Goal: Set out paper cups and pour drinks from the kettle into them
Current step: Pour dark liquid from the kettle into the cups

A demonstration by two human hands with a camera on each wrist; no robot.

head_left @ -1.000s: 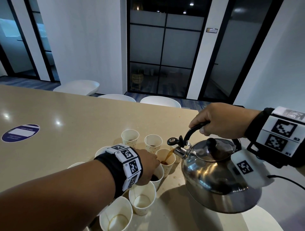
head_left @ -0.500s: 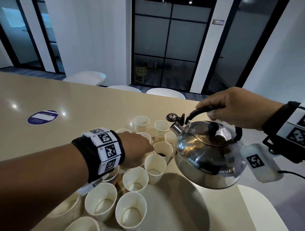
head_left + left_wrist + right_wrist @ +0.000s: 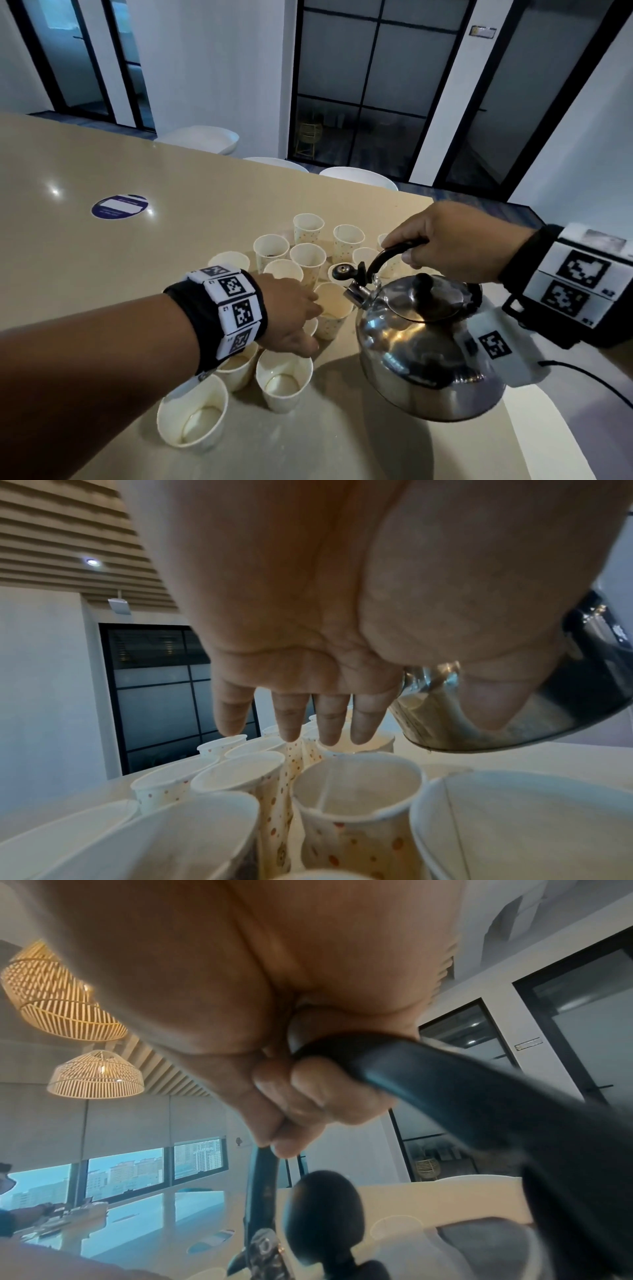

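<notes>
Several dotted white paper cups point(image 3: 308, 255) stand clustered on the beige table point(image 3: 102, 274). My right hand point(image 3: 445, 240) grips the black handle point(image 3: 445, 1085) of the steel kettle point(image 3: 428, 349), held off the table at the right of the cluster. Its spout point(image 3: 356, 294) sits at the rim of one cup point(image 3: 334, 313); I see no stream. My left hand point(image 3: 298, 315) reaches over the cups to that cup's left side. In the left wrist view its fingers point(image 3: 329, 723) hang straight above the rims and hold nothing. Nearer cups point(image 3: 284, 380) show a little pale liquid.
A round blue sticker point(image 3: 119, 206) lies on the table at the far left. White chairs point(image 3: 356, 176) stand behind the far edge. The table's right edge runs just beyond the kettle, with a white seat point(image 3: 565, 438) below it.
One second ago the kettle was tipped, pouring dark liquid into a cup. It has since levelled and come to a nearer cup. My left hand let go of its cup and opened.
</notes>
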